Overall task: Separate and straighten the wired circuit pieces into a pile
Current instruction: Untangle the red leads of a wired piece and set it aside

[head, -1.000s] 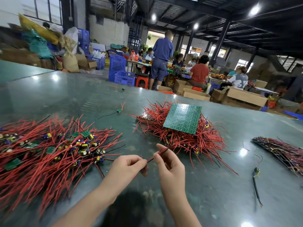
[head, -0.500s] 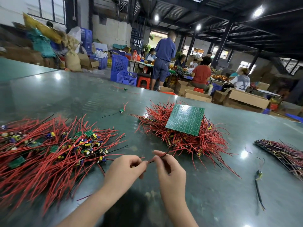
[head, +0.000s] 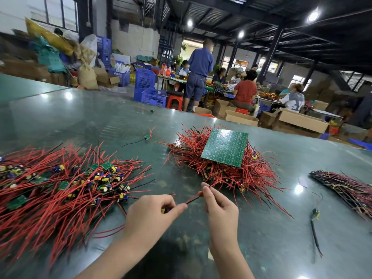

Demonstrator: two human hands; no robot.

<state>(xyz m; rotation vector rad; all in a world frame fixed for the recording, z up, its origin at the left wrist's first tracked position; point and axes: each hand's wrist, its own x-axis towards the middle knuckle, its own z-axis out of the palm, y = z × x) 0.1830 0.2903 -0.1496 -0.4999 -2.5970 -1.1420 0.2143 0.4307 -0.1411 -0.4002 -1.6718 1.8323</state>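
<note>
Thin red-and-black wire pair (head: 194, 198), lower centre: pinched by curled left hand (head: 153, 214) and right hand (head: 219, 210); best drawn taut, kinks smoothed before piling.

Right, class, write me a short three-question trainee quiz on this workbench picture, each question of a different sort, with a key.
1. True or false: the green panel board lies on top of the middle wire pile.
2. Multiple choice: what does the wire stretched between the left hand and right hand look like? A) blue B) red and black C) white
3. Fill in: the largest spread of red-wired pieces lies to the person's ____.

Key:
1. True
2. B
3. left
</note>
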